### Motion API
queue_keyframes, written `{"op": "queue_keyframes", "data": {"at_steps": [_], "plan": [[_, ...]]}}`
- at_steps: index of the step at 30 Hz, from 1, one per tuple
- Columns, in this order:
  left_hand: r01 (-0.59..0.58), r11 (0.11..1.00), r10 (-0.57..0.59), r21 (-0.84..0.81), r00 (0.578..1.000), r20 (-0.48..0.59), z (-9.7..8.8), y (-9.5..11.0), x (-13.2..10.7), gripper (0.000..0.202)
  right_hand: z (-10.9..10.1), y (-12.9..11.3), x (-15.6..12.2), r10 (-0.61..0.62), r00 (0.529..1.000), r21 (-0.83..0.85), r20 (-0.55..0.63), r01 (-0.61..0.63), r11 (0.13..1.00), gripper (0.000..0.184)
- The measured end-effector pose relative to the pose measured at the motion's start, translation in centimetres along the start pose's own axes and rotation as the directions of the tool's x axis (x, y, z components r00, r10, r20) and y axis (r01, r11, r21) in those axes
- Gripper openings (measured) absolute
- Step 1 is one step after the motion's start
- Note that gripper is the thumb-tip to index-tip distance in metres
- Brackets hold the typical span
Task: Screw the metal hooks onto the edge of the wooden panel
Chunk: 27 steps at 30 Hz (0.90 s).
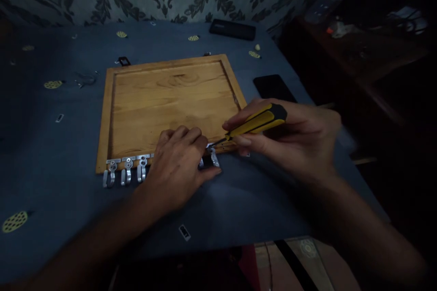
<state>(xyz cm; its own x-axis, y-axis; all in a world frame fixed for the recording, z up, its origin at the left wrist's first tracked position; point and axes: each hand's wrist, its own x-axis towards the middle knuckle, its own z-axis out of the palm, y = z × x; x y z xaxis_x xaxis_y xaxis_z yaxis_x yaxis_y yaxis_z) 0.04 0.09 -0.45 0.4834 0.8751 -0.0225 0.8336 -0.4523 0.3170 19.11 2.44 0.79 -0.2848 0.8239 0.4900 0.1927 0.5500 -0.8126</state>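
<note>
A shallow wooden tray-like board (170, 100) with a raised frame lies on the table, and silver metal hooks are fixed along its near edge. My right hand (297, 134) grips a yellow and black screwdriver (257, 121), its shaft slanting down to the left. The tip meets a silver hook (214, 157) near the right end of that edge. My left hand (179, 161) lies over the near edge, fingers curled on the frame and thumb below, around the hooks there. It covers part of the row; several hooks (128, 170) show left of it.
A black phone (275, 87) lies right of the board, and a dark oblong case (232, 29) sits at the back. Loose metal pieces (85, 79) are on the patterned blue cloth (68, 154) at left. A dark cluttered surface (368, 50) stands beyond the table's right edge.
</note>
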Motion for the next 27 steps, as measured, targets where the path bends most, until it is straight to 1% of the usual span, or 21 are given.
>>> {"op": "queue_keyframes", "data": {"at_steps": [4, 10, 12, 15, 20, 24, 27], "plan": [[0.002, 1.0, -0.002, 0.011, 1.0, -0.011, 0.1, 0.0, 0.0, 0.035, 0.4, 0.4, -0.3, -0.115, 0.992, -0.139, -0.058, 0.107, 0.985, 0.014], [-0.011, 1.0, 0.011, 0.001, 1.0, -0.025, 0.1, -0.1, 0.0, 0.036, 1.1, 0.9, -0.6, -0.195, 0.972, -0.192, -0.129, 0.168, 0.967, 0.014], [-0.011, 1.0, 0.011, 0.001, 1.0, -0.023, 0.1, -0.1, -0.1, 0.035, 1.2, 1.0, -0.7, -0.194, 0.971, -0.199, -0.142, 0.164, 0.966, 0.013], [-0.014, 1.0, 0.014, -0.001, 1.0, -0.018, 0.0, -0.1, -0.1, 0.035, 1.1, 0.9, -0.9, -0.196, 0.973, -0.229, -0.126, 0.163, 0.96, 0.012], [-0.016, 1.0, 0.016, 0.003, 1.0, -0.02, 0.1, -0.1, 0.0, 0.033, 0.9, 0.5, -0.7, -0.227, 0.974, -0.298, -0.026, 0.209, 0.931, 0.013], [-0.012, 1.0, 0.012, -0.005, 1.0, -0.011, 0.1, -0.1, 0.0, 0.033, 0.8, 0.2, -0.5, -0.225, 0.972, -0.249, -0.06, 0.204, 0.947, 0.015], [-0.008, 1.0, 0.008, -0.004, 1.0, 0.002, 0.0, 0.0, -0.1, 0.033, 0.6, -0.4, -0.6, -0.196, 0.979, -0.198, -0.061, 0.181, 0.963, 0.019]]}}
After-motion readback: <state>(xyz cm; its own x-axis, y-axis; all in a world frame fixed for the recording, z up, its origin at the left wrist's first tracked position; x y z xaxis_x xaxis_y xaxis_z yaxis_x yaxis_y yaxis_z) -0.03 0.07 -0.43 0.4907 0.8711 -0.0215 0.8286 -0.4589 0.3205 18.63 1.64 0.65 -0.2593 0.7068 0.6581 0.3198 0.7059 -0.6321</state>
